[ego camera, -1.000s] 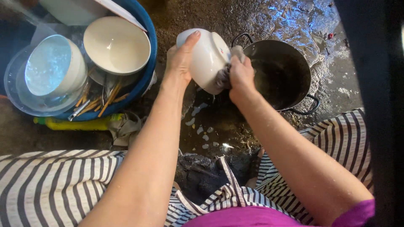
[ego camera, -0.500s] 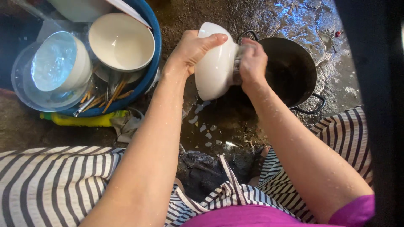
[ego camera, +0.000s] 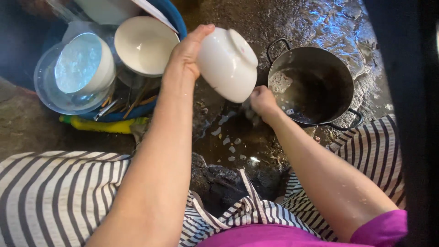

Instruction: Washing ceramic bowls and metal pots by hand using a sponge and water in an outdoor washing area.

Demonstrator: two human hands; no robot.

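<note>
The left hand is gripping a white bowl beside the dark pot — the right hand is curling closed around a cloth just below the bowl.

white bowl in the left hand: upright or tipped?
Tipped. The white bowl is held by the left hand with its base facing up and right toward the camera, its opening turned away, above the wet ground.

The bowl was glossy white. The pot was dark metal, almost black inside, with pale foam on its wall. The basin was bright blue. A bottle beside it was yellow. The trousers bore black and white stripes; the shirt was magenta. The floor was wet dark brown.
</note>
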